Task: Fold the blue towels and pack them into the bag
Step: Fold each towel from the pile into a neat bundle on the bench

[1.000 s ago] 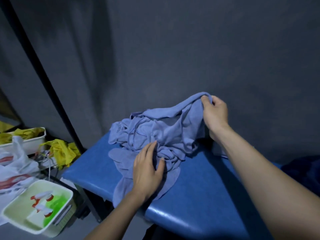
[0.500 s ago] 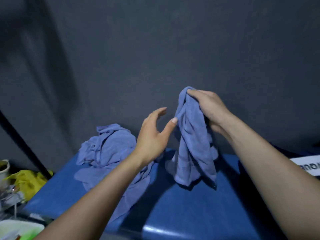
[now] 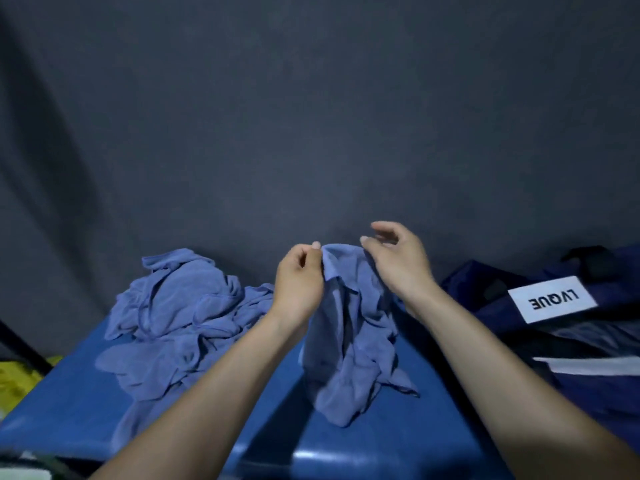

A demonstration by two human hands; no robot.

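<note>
Beside the "LVQUE"-labelled bag (image 3: 568,327), left hand (image 3: 299,284) and right hand (image 3: 398,263) pinch a towel (image 3: 349,341).

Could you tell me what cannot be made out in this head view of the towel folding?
- How many towels are in the crumpled pile: folds overlap.
- Bag opening: cut off by the right edge.
- Left hand grip on the lifted towel: fingertips face away.
- Yellow item: cut off at the left edge.

blue padded table (image 3: 381,445) | dark grey backdrop (image 3: 311,116) | yellow cloth (image 3: 17,379) far left
</note>
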